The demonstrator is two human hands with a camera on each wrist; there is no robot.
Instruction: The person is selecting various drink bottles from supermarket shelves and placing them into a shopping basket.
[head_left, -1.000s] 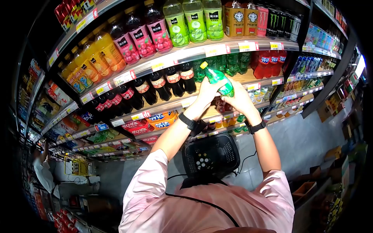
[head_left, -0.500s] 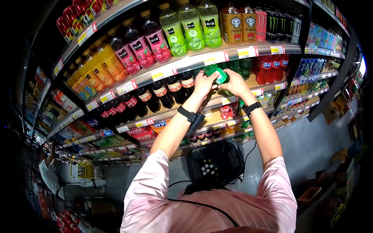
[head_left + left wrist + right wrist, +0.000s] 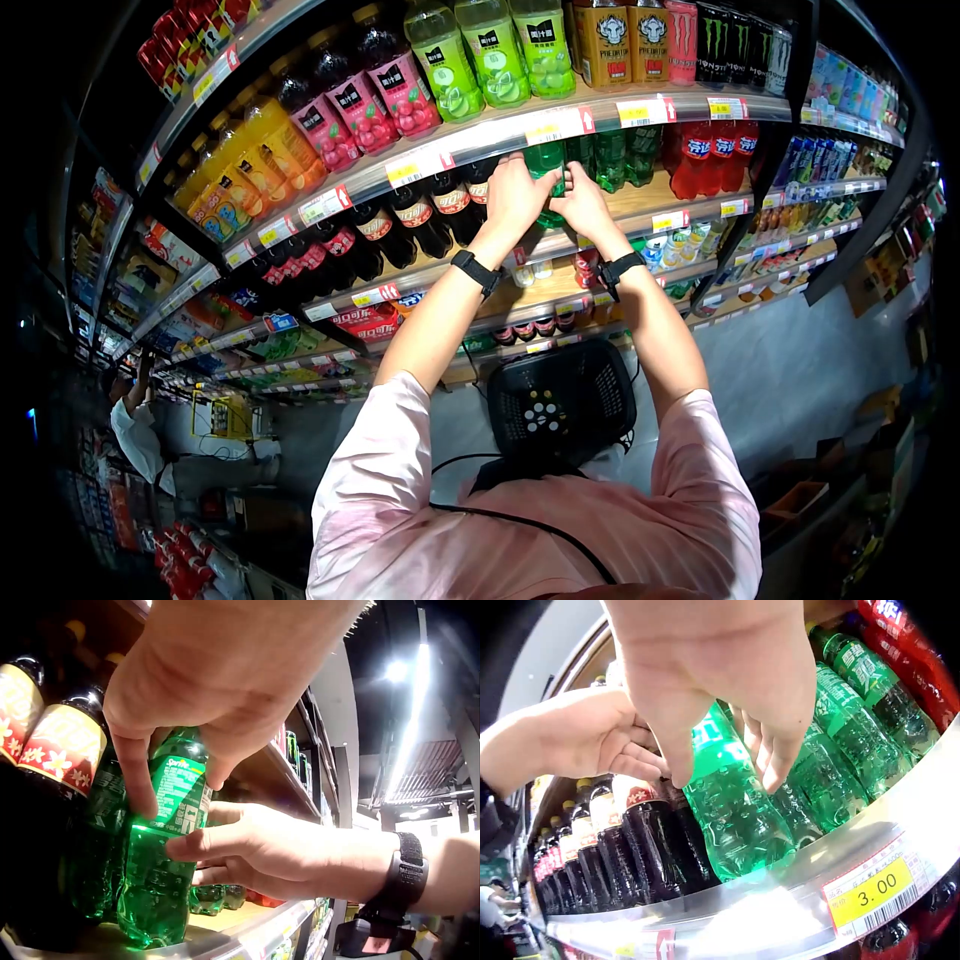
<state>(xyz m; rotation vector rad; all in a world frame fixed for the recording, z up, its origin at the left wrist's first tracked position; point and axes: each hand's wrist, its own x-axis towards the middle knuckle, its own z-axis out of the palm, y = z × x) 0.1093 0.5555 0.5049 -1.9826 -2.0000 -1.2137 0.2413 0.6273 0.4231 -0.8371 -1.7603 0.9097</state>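
Observation:
A green Sprite bottle (image 3: 157, 881) stands at the front edge of a shelf, among other green bottles and beside dark cola bottles (image 3: 656, 836). From above, my left hand (image 3: 517, 200) holds its upper part, thumb on one side of the label and a finger on the other. My right hand (image 3: 583, 205) grips the same bottle from the right; in the right wrist view its thumb and fingers straddle the label. The bottle's cap is hidden behind the hands.
A price-tagged shelf edge (image 3: 480, 155) with juice bottles (image 3: 500, 60) and cans runs just above the hands. Red soda bottles (image 3: 698, 160) stand to the right. Below, a black basket (image 3: 610, 385) sits before me. Another person (image 3: 137, 440) is at far left.
The Sprite bottle, earlier tilted in both hands in front of the shelf, has moved inward and now stands upright at the shelf's front. Both hands moved in with it.

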